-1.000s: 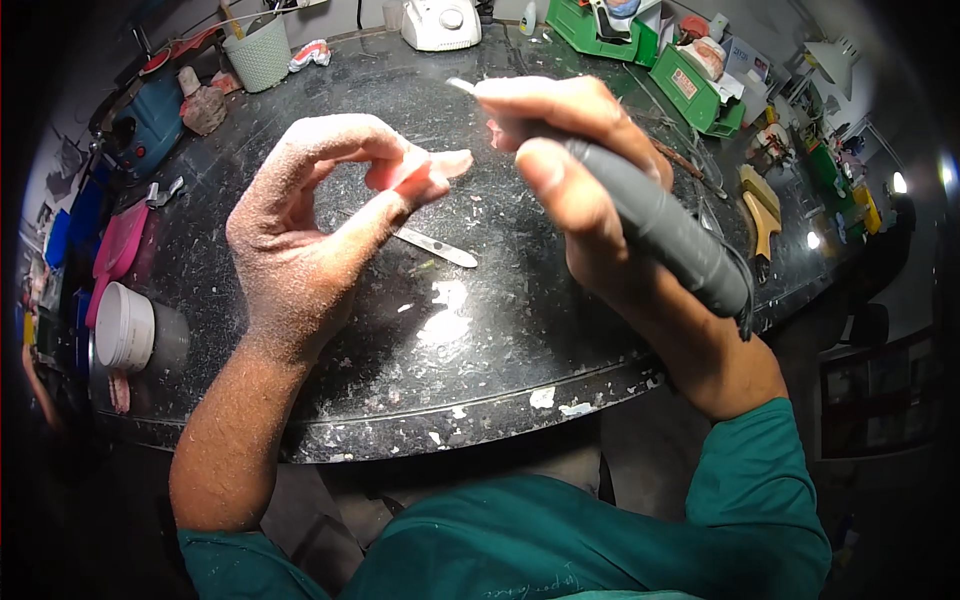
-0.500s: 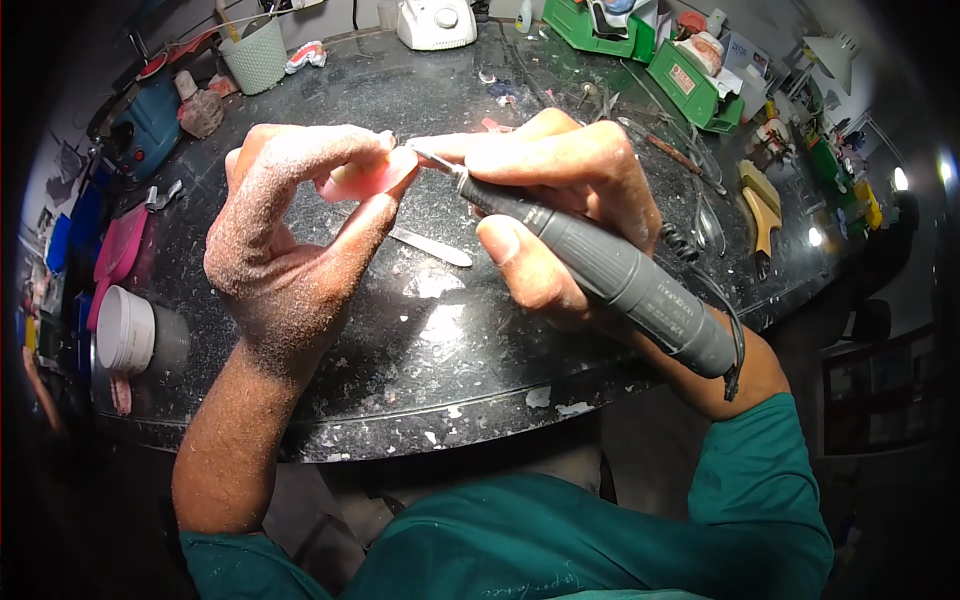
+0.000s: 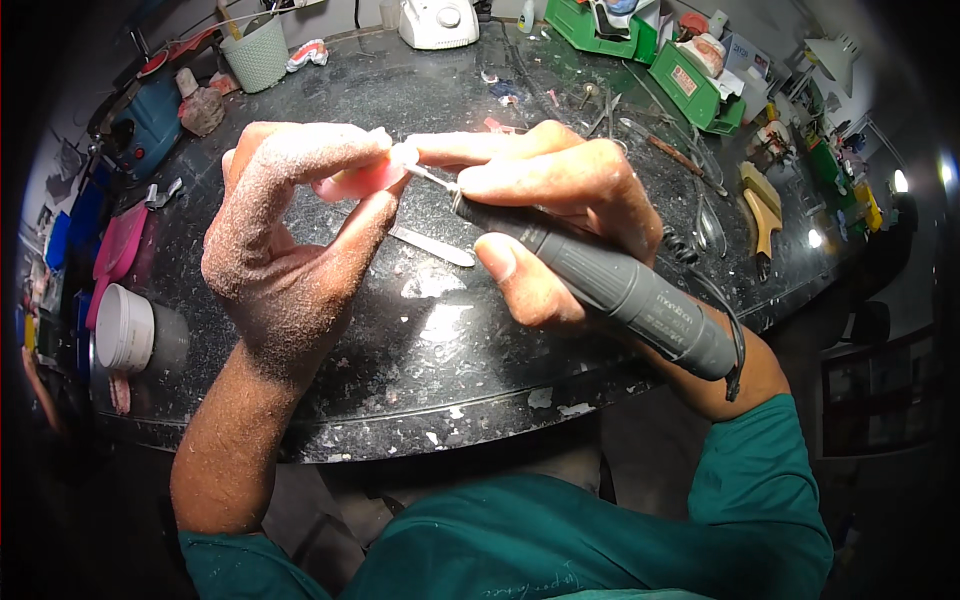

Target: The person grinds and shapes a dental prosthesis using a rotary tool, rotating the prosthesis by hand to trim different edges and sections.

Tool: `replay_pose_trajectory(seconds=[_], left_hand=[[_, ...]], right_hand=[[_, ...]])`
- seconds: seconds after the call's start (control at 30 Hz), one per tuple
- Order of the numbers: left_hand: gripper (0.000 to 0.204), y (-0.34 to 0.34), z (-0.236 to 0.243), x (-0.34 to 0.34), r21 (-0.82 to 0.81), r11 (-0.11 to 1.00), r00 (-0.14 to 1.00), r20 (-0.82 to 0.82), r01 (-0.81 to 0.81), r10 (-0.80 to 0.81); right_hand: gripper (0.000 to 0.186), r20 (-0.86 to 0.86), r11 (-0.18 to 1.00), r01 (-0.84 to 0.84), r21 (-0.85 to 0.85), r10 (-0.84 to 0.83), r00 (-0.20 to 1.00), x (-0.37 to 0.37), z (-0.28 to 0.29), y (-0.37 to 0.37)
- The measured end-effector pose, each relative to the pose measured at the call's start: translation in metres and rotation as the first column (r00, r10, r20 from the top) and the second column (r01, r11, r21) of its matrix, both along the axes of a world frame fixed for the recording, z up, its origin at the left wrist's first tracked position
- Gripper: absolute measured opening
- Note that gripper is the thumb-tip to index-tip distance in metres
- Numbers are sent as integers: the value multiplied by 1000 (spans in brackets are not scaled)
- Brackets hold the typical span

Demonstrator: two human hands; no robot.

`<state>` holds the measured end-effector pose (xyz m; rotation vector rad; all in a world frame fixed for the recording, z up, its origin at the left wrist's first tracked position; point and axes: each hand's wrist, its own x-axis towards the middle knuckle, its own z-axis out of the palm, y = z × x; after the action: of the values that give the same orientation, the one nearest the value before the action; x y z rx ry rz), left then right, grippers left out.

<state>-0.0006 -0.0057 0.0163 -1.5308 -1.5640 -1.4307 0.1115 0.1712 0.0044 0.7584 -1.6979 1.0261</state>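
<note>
Scuffed black bench [image 3: 520, 355] | textured pale basket [image 3: 256, 62]; wooden-handled brush [image 3: 764, 218] | left hand [image 3: 285, 225], dusty, pinching pink piece [image 3: 352, 186] | right hand [image 3: 580, 185] gripping ribbed handpiece [image 3: 610, 275]

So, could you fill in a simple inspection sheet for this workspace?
Surface: black worktop, scuffed and spotted with pale marks.
Job's things: pink piece and dark handpiece; the handpiece's tip is at the piece, contact unclear.
Clutter: metal strip lying below the piece; brush at right; lidded white tub at left.
Hands: left hand, dusty, pinches the pink piece; right hand grips the handpiece.
Cables: dark cord at the handpiece's rear, partly coiled; its far end can't be traced.
Surroundings: green bin, white box and pale basket toward the back.
</note>
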Motion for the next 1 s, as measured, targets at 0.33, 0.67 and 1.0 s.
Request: replay_pose_trajectory(seconds=[0.33,0.67,1.0], left_hand=[[36,0,0,3,11,1000,998,59,28,-29],[36,1,1,5,11,1000,999,39,-1,0],[36,2,1,4,13,1000,1000,29,1,-2]], right_hand=[[44,-30,1000,-10,-14,10,999,-3,0,-1],[43,-8,998,-48,-29,47,999,-1,3,0],[41,-57,996,-73,-49,70,996,-4,0,0]])
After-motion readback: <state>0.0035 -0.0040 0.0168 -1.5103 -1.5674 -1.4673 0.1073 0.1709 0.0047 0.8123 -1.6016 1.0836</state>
